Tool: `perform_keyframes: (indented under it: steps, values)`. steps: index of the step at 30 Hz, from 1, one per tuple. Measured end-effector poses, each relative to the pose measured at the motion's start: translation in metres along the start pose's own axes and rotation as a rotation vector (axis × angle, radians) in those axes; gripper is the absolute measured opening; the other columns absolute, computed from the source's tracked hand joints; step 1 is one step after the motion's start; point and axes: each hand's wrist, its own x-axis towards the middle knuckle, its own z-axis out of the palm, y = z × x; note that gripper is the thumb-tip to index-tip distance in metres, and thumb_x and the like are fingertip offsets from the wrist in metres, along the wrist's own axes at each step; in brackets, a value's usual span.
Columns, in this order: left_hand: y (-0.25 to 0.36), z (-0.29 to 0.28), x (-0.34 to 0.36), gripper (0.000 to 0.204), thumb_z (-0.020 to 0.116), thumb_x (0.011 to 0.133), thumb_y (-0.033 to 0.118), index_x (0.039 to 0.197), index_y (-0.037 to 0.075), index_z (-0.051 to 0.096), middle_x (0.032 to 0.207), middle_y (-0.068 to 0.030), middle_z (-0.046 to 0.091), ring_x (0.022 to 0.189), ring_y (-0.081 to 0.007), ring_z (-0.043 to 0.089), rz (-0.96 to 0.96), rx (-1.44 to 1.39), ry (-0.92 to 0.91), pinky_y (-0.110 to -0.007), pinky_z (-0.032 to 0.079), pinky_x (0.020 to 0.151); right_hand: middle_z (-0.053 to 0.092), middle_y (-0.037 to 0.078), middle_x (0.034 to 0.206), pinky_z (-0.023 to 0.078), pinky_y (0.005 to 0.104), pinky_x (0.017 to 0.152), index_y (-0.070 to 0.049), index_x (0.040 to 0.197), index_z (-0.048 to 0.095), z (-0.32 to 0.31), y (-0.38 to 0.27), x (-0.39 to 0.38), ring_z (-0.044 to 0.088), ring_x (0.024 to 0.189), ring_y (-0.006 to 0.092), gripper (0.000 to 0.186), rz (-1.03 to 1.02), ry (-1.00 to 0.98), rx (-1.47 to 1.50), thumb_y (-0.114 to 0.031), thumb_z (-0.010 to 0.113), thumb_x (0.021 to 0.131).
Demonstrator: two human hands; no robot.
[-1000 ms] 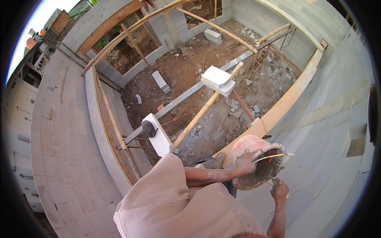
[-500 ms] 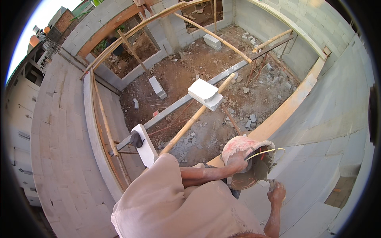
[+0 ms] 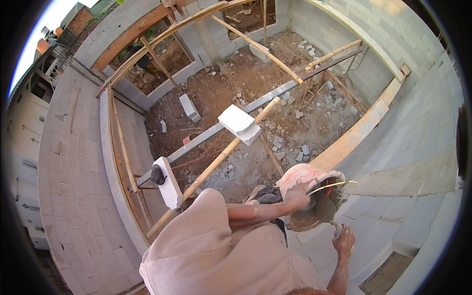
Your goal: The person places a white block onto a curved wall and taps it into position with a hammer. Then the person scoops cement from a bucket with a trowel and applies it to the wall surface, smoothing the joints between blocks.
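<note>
Atop the grey block wall (image 3: pixel 418 147), left hand (image 3: pixel 296 195) clamps the rim of a mortar-smeared reddish plastic bucket (image 3: pixel 314 184), steadying it, while right hand (image 3: pixel 343 240), fingers closed around a trowel handle, scoops inside.

The person's own shirt (image 3: pixel 216 250) hides the left upper arm and the ground under it, and the lower edge cuts the right forearm (image 3: pixel 339 275). Whatever the right hand (image 3: pixel 343 241) grips is too small to tell. The bucket (image 3: pixel 314 196) rim hides part of the left hand (image 3: pixel 297 196).
</note>
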Motion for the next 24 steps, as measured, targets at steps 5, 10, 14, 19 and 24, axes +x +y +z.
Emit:
perform_keyframes:
  steps: [5,10,14,19,24]
  values:
    - [0.065,-0.008,0.035,0.049,0.058,0.071,0.016,0.117,0.0,0.057,0.108,-0.0273,0.062,0.1,-0.0432,0.061,-0.133,0.043,-0.002,-0.048,0.046,0.09,0.065,0.014,0.099,0.052,0.0448,0.076,-0.005,0.111,0.056,-0.019,0.015,0.024,0.064,0.093,0.0329,0.041,0.222,-0.184,0.055,-0.017,0.072,0.075]
    - [0.078,0.013,0.095,0.057,0.056,0.069,0.009,0.125,-0.003,0.054,0.11,-0.0274,0.062,0.105,-0.039,0.061,-0.042,-0.182,-0.022,-0.043,0.046,0.092,0.066,0.017,0.095,0.053,0.0439,0.07,-0.004,0.102,0.061,-0.045,0.06,0.07,0.066,0.083,0.0331,0.038,0.272,-0.173,0.068,-0.035,0.066,0.082]
    - [0.116,0.04,0.13,0.061,0.056,0.068,0.005,0.129,-0.002,0.052,0.111,-0.0228,0.063,0.103,-0.0333,0.063,-0.112,-0.107,-0.121,-0.039,0.046,0.091,0.066,0.016,0.091,0.053,0.0439,0.069,-0.004,0.1,0.062,-0.025,0.101,0.065,0.066,0.081,0.0336,0.036,0.381,-0.177,0.089,-0.034,0.067,0.081]
    - [0.149,0.054,0.161,0.058,0.054,0.069,0.001,0.126,-0.004,0.053,0.107,-0.0191,0.064,0.099,-0.0298,0.062,-0.02,-0.184,-0.16,-0.037,0.046,0.088,0.067,0.016,0.084,0.054,0.0441,0.067,-0.004,0.093,0.064,-0.033,0.128,0.104,0.067,0.077,0.0335,0.029,0.386,-0.12,0.133,-0.029,0.066,0.078]
    - [0.188,0.062,0.181,0.054,0.054,0.069,0.001,0.123,-0.006,0.053,0.1,-0.0177,0.063,0.091,-0.0262,0.061,0.041,-0.211,-0.226,-0.036,0.046,0.082,0.066,0.018,0.076,0.053,0.0451,0.069,-0.003,0.09,0.064,-0.001,0.14,0.147,0.067,0.077,0.0341,0.028,0.327,-0.209,0.13,-0.026,0.067,0.075]
